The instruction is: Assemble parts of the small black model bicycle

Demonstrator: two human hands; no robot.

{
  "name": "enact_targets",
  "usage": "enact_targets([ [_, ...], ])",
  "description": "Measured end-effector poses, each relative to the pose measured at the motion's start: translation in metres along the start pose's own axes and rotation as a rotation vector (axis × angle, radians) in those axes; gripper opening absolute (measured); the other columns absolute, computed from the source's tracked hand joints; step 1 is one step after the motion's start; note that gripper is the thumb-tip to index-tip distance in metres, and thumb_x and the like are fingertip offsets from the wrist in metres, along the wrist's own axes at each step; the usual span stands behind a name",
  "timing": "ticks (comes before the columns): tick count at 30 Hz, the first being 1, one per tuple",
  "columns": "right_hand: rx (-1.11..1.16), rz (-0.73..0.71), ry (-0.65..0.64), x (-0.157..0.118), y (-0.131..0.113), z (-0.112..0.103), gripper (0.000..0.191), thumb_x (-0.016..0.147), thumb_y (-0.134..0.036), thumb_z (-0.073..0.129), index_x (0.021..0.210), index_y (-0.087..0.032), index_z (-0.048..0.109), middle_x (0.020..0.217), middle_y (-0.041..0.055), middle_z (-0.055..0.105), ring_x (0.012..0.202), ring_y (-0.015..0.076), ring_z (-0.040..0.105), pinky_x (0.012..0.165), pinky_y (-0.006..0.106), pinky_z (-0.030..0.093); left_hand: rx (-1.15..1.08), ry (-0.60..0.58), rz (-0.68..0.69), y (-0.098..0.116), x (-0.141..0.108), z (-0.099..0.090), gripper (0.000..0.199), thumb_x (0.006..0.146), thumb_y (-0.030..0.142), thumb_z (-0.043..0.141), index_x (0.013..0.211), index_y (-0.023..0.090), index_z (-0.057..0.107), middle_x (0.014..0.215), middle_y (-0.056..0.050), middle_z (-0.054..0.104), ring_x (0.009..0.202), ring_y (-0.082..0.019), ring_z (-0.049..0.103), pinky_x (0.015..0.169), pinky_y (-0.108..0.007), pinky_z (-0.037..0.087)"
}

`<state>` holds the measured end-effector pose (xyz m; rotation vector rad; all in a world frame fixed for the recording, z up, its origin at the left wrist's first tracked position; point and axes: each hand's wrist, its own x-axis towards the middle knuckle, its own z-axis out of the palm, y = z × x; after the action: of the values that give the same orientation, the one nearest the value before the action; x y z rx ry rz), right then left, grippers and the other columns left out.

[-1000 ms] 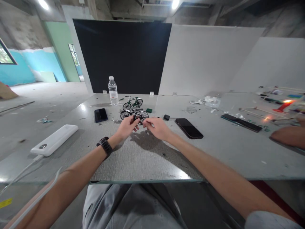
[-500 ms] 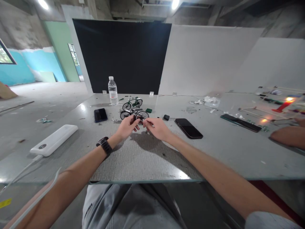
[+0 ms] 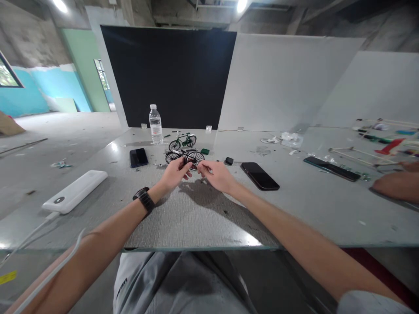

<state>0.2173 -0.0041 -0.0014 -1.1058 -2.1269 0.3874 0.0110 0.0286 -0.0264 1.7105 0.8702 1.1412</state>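
Between my hands is a small black model bicycle (image 3: 195,158), with its large spoked wheel turned to the right. The fingers of my left hand (image 3: 177,172) are closed on its near side and cover part of the frame. My right hand (image 3: 216,175) is pinched at the lower right edge of that wheel; whatever is between its fingertips is too small to make out. Just behind stands a green model bicycle (image 3: 183,141), upright on the table. A small green block (image 3: 204,151) and a black block (image 3: 229,161) lie close by.
On the table (image 3: 183,226) are a water bottle (image 3: 156,126), a dark phone (image 3: 138,157), a larger phone (image 3: 260,176), and a white power bank (image 3: 75,191) with a cable. Another person's arm (image 3: 397,186) rests at the right, near another phone (image 3: 331,168) and a red piece (image 3: 389,147).
An orange glow on the red piece at the right has gone. Both my hands and the black model bicycle stay almost in place.
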Motion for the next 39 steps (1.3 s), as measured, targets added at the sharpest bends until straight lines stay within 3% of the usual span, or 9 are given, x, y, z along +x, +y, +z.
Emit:
enact_targets([
  [10, -0.043, -0.046, -0.009, 0.001, 0.002, -0.003, 0.039, 0.111, -0.045, 0.042, 0.081, -0.022, 0.053, 0.077, 0.0028, 0.063, 0.070, 0.0177, 0.054, 0.069, 0.032, 0.033, -0.049, 0.006, -0.043, 0.005, 0.001, 0.002, 0.015, 0.102, 0.028, 0.065, 0.093, 0.016, 0.066, 0.082, -0.005, 0.072, 0.070, -0.015, 0.070, 0.061, -0.026, 0.057],
  [18, -0.024, -0.026, -0.023, 0.000, 0.001, -0.005, 0.039, 0.111, -0.044, 0.043, 0.081, -0.022, 0.054, 0.078, 0.0032, 0.064, 0.070, 0.0179, 0.054, 0.070, 0.032, 0.034, -0.058, -0.009, -0.073, 0.008, -0.003, 0.002, 0.013, 0.104, 0.027, 0.061, 0.099, 0.016, 0.065, 0.093, -0.006, 0.073, 0.071, -0.014, 0.071, 0.061, -0.025, 0.057],
  [32, -0.009, -0.010, -0.064, 0.000, 0.000, -0.006, 0.042, 0.111, -0.046, 0.044, 0.080, -0.021, 0.056, 0.076, 0.0031, 0.064, 0.066, 0.0170, 0.051, 0.067, 0.031, 0.033, -0.065, -0.047, -0.102, 0.013, -0.004, 0.002, 0.015, 0.107, 0.026, 0.057, 0.097, 0.016, 0.062, 0.093, -0.006, 0.073, 0.074, -0.015, 0.073, 0.064, -0.027, 0.061],
  [39, -0.012, -0.001, -0.065, -0.001, -0.002, -0.007, 0.045, 0.111, -0.051, 0.043, 0.079, -0.021, 0.056, 0.075, 0.0032, 0.063, 0.068, 0.0178, 0.052, 0.068, 0.032, 0.033, -0.050, -0.043, -0.025, 0.008, -0.004, 0.002, 0.015, 0.103, 0.033, 0.064, 0.101, 0.019, 0.060, 0.092, -0.004, 0.072, 0.068, -0.013, 0.071, 0.060, -0.025, 0.058],
])
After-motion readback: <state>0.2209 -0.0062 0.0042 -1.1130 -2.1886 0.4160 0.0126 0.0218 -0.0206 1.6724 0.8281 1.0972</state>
